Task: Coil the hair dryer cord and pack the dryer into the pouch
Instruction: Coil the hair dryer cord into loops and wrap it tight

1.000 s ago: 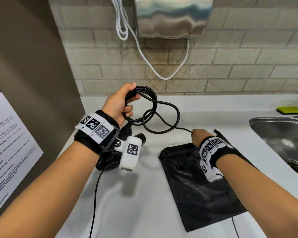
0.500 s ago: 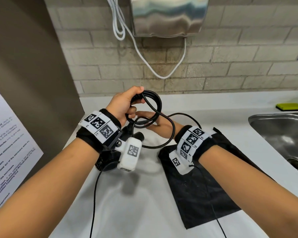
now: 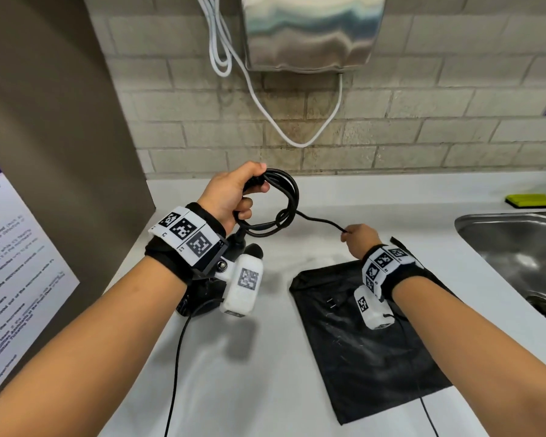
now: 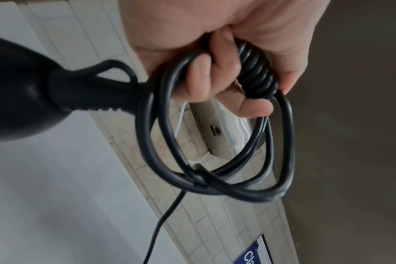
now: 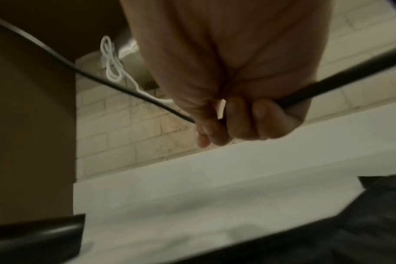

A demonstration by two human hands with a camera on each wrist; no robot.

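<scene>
My left hand (image 3: 234, 193) grips a bundle of black cord loops (image 3: 279, 209) above the counter; in the left wrist view the coils (image 4: 255, 75) sit under the curled fingers of that hand (image 4: 215, 59). The black hair dryer (image 3: 202, 298) stands below the left wrist, mostly hidden; its handle end (image 4: 84, 92) shows in the left wrist view. A loose stretch of cord (image 3: 322, 220) runs right to my right hand (image 3: 358, 239), which grips it in a fist (image 5: 249, 121). The flat black pouch (image 3: 369, 348) lies on the counter under the right wrist.
A steel sink (image 3: 517, 257) is at the right, with a yellow sponge (image 3: 531, 200) behind it. A metal wall dryer (image 3: 312, 33) with a white cable (image 3: 265, 111) hangs on the brick wall. A brown panel (image 3: 60, 121) with a poster (image 3: 10, 279) borders the left.
My right hand has moved from beside the coil out to the right, pulling a stretch of cord straight. The left hand still holds the loops, which look tighter.
</scene>
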